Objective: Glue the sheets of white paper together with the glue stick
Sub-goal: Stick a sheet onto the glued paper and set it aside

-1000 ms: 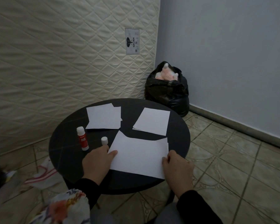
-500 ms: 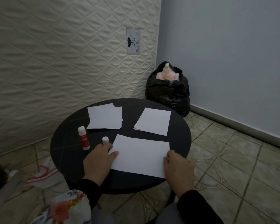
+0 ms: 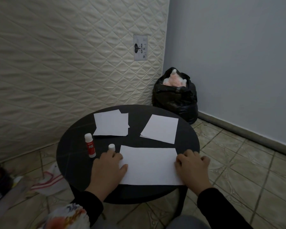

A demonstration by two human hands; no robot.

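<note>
Both hands press flat on the near white sheet [image 3: 149, 166]: the left hand [image 3: 108, 169] on its left edge, the right hand [image 3: 192, 167] on its right edge, probably to seat a glued join. Neither grip encloses anything. The glue stick [image 3: 90, 147] stands upright on the table [image 3: 69, 156], its cap [image 3: 111, 147] beside it. Two paper stacks [image 3: 111, 124] lie further back.

We see a round black table [image 3: 185, 139] on tiled floor [image 3: 248, 162], a quilted mattress [image 3: 56, 63] upright behind it, and a stuffed black bag [image 3: 175, 98] in the corner.
</note>
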